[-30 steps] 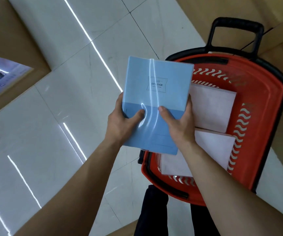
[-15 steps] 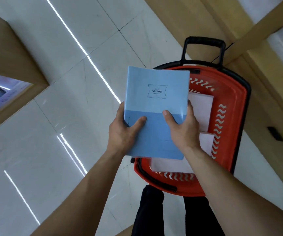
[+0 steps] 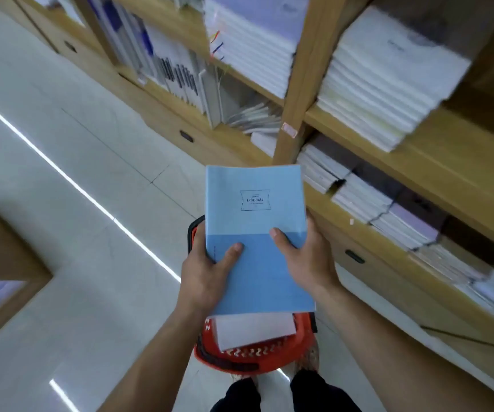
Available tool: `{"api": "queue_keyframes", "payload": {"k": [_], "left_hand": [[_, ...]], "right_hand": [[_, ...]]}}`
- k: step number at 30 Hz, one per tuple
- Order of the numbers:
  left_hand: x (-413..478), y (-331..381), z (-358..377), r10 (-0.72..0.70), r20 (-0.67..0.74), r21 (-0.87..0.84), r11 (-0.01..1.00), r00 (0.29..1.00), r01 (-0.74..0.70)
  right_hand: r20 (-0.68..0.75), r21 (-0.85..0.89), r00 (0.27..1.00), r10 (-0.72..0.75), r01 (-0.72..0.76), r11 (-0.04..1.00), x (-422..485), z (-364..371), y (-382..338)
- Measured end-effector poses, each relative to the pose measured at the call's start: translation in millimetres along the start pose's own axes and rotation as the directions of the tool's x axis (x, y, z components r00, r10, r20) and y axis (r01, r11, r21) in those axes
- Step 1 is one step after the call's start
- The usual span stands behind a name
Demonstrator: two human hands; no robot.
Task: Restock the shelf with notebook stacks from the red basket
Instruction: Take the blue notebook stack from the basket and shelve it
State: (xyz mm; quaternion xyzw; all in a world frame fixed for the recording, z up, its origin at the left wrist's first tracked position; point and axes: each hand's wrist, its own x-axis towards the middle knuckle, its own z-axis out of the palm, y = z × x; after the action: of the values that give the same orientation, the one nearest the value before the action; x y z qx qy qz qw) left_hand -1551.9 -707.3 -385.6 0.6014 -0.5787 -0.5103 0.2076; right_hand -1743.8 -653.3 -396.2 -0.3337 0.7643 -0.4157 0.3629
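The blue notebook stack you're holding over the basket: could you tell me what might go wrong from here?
The blue notebook stack is held only at its lower half by the left hand and right hand, so it could slip or fan apart. The shelf on the right looks crowded with white stacks, so sliding it in may knock some off. The red basket sits at the feet, a possible trip hazard.

A stationery shop. Right of the hands, wooden shelves (image 3: 436,162) carry stacked notebooks (image 3: 388,81). Below them, a red shopping basket (image 3: 254,356) sits on the tiled floor (image 3: 61,203).
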Motion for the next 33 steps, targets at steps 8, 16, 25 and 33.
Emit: {"api": "queue_keyframes", "payload": {"k": [8, 16, 25, 33], "left_hand": [[-39, 103, 49, 0.153, 0.231, 0.075, 0.982, 0.961, -0.174], [-35, 176, 154, 0.219, 0.418, 0.031, 0.966, 0.882, -0.255], [28, 238, 256, 0.299, 0.491, 0.093, 0.916, 0.818, -0.391], [70, 266, 302, 0.332, 0.471, 0.31, 0.805, 0.817, -0.506]], "right_hand": [[-0.277, 0.036, 0.959, 0.066, -0.058, 0.998, -59, -122, -33], [-0.513, 0.09, 0.844, 0.156, -0.129, 0.988, -63, -228, -18], [-0.588, 0.197, 0.792, 0.165, -0.058, 0.979, 23, -294, 23], [-0.626, 0.159, 0.758, 0.182, -0.105, 0.982, 76, -320, 42]]}}
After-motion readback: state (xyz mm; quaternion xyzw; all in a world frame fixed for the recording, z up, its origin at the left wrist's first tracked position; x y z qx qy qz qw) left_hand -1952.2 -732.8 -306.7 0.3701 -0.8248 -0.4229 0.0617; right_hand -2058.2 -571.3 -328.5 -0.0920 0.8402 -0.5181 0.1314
